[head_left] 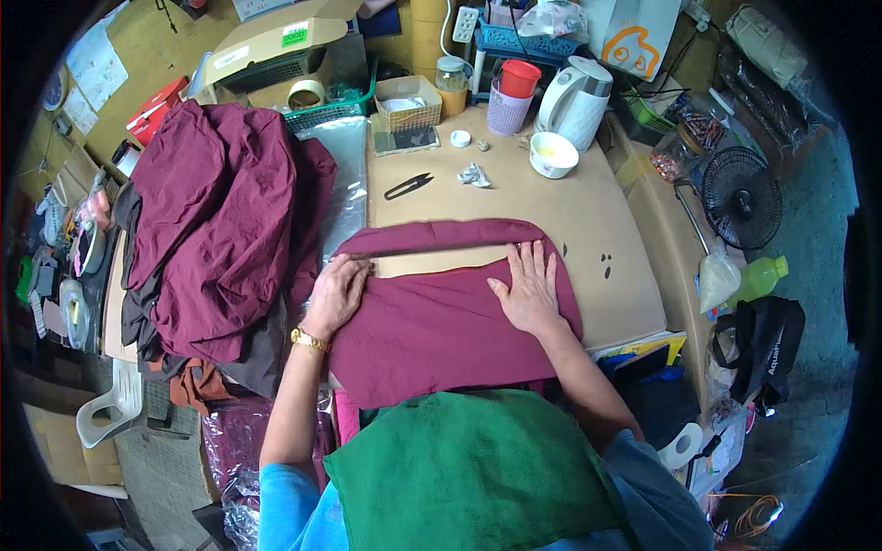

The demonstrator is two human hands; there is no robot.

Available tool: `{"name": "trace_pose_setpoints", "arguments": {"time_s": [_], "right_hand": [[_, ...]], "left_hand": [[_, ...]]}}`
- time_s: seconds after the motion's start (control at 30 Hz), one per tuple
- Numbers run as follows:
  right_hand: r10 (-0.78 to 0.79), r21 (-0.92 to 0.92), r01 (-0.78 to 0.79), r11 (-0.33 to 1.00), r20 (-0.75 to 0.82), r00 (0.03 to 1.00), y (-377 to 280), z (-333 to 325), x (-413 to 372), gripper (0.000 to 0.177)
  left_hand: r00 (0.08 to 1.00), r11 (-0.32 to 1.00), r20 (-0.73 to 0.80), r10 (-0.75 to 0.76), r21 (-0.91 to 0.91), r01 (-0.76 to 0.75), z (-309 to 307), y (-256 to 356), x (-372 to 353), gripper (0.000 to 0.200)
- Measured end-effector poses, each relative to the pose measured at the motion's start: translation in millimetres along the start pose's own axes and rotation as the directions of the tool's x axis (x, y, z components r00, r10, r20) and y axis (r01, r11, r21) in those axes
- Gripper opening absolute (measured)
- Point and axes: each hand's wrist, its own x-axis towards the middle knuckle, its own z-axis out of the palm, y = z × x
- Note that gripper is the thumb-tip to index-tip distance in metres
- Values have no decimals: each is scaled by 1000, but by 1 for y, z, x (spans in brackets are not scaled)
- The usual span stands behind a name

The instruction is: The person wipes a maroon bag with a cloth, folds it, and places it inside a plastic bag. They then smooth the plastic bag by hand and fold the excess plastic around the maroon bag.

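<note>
A maroon cloth piece point(432, 321) lies spread on the tan work table point(606, 275), with a long folded strip point(432, 236) curving along its far side. Between strip and cloth a narrow band of table shows. My left hand point(340, 292), with a gold watch point(310, 341) at the wrist, rests on the cloth's left end, fingers bent over the edge; whether they pinch it is unclear. On the right part of the cloth my right hand point(527, 292) lies flat with its fingers spread. Black thread snips point(408, 186) lie beyond the strip.
A large maroon garment pile point(216, 220) is at the left. Toward the back stand a white kettle point(576, 101), a bowl point(554, 155), a purple basket point(507, 110), a jar point(451, 84) and an open cardboard box point(276, 41). A black fan point(740, 197) is at the right.
</note>
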Motion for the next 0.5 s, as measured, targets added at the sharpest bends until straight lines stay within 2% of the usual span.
{"name": "trace_pose_setpoints", "arguments": {"time_s": [0.1, 0.13, 0.17, 0.23, 0.27, 0.3, 0.37, 0.4, 0.43, 0.47, 0.5], "right_hand": [[6, -5, -6, 1000, -2, 1000, -2, 1, 7, 77], [8, -8, -8, 1000, -16, 1000, -1, 2, 9, 77], [10, -9, -10, 1000, -15, 1000, -1, 1, 9, 77], [2, -24, -2, 1000, 7, 1000, -1, -1, 9, 78], [-5, -25, 5, 1000, 11, 1000, 0, 0, 6, 78], [-18, -5, 17, 1000, -29, 999, 0, 1, 5, 75], [-29, 25, 31, 999, -88, 996, -5, 0, 9, 73], [-64, -2, 64, 998, -112, 992, -10, -9, 4, 68], [-100, -32, 97, 995, -133, 986, -13, -13, 0, 63], [-240, -41, 236, 971, -189, 952, -13, -14, 1, 55], [-246, -43, 243, 969, -191, 950, -8, -6, 5, 55]], "left_hand": [[995, 995, -59, -85, -67, 81, -8, 25, 16, 13], [997, 996, -74, -35, -83, 28, -10, 47, 24, 13], [990, 976, 63, -129, -170, 138, -10, 71, 26, 15], [995, 999, 88, 47, 2, -47, 11, 75, 22, 26], [995, 989, 88, -40, 146, 27, 27, 41, 13, 38], [997, 998, 44, -70, -7, 70, 19, 31, 15, 44], [954, 955, 55, -294, 48, 292, 18, 27, 12, 47], [930, 936, 105, -352, 47, 349, 2, 46, 24, 48], [928, 934, 107, -357, 48, 354, 6, 40, 23, 48], [904, 887, 111, -413, -178, 426, 17, 28, 22, 48], [879, 790, 125, -461, -393, 470, 26, 17, 23, 49]]}}
